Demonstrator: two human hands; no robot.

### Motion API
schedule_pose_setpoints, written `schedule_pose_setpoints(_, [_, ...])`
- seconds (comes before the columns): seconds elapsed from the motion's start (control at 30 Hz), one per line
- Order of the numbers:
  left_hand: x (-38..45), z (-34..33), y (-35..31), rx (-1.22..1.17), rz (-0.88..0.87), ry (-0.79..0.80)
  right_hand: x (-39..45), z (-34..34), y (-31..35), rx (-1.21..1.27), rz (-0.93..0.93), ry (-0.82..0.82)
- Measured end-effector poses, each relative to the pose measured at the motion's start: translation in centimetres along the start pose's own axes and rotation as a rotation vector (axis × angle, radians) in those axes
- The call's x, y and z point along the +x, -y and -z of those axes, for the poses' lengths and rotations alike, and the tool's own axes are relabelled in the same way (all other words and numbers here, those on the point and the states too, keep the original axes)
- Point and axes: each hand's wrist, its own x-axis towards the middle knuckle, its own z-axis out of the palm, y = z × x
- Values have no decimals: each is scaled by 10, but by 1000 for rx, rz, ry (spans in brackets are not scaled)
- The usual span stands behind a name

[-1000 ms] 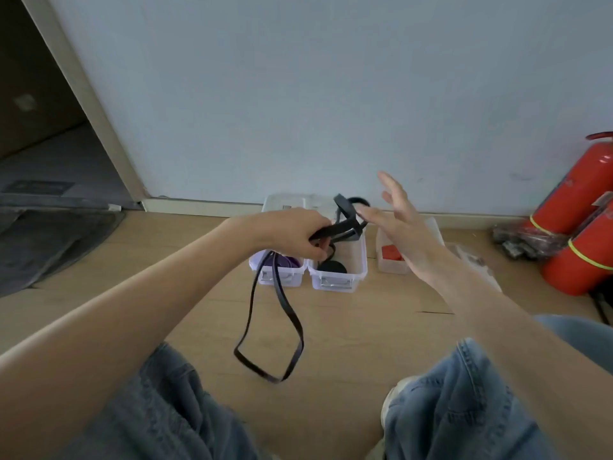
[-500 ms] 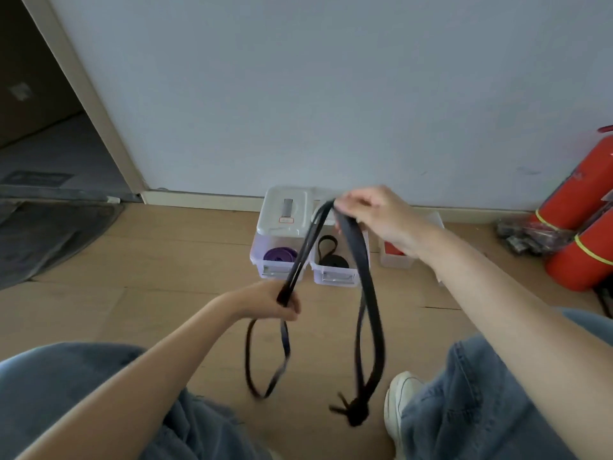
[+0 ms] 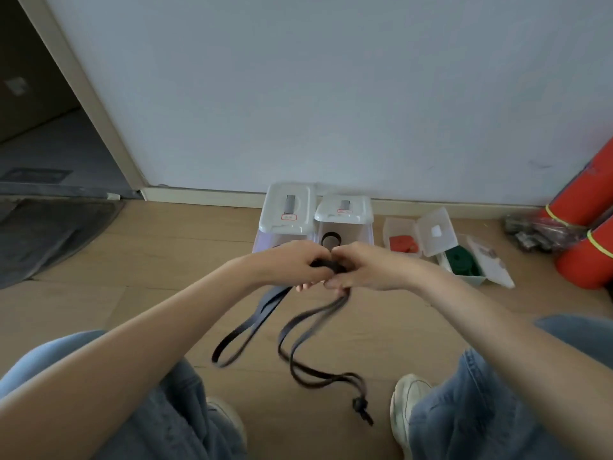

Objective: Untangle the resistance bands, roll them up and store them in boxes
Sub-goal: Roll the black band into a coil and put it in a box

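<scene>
Gripping black band (image 3: 298,330) top with left hand (image 3: 292,265) and right hand (image 3: 361,267) touching; strands hang toward me, knot (image 3: 360,405) lowest, right-side.

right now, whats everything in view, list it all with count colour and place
resistance band: 1, black, knotted, gripped up top, hanging to the floor
storage boxes: 2, clear, white lids up, by the wall; right one holds a black roll
small boxes: 2, clear, open, further right; red band and green band inside
fire extinguishers: 2, red, far right
mat: 1, dark grey, left
left hand: gripping band
right hand: gripping band
</scene>
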Motion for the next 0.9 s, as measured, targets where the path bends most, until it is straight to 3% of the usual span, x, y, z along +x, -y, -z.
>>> schedule_pose_setpoints(0.07, [-1, 7, 1, -153, 13, -18, -2, 15, 3, -21, -18, -21])
schedule_pose_setpoints(0.17, [-7, 12, 11, -342, 1, 174, -9, 43, -2, -53, -35, -51])
schedule_pose_setpoints(0.3, [-16, 3, 39, -232, 76, 304, -21, 65, -31, 67, -162, -352])
schedule_pose_setpoints(0.37, [-16, 5, 42, -196, 117, 250, -20, 66, -48, -93, -290, -280])
schedule_pose_setpoints(0.43, [-13, 9, 37, -268, 101, 149, -17, 53, -55, -324, -429, -40])
schedule_pose_setpoints(0.47, [-10, 10, 32, -267, 79, 131, -15, 45, -56, -369, -431, 33])
schedule_pose_setpoints(0.57, [2, 6, 16, -156, -13, 193, -9, 20, -36, -43, -192, 107])
schedule_pose_setpoints(0.67, [7, 7, 7, -154, -67, 207, 0, 8, -27, 97, -3, 72])
schedule_pose_setpoints(0.9, [-7, 22, 32, -354, 167, 244, -10, 42, -51, -2, -95, -151])
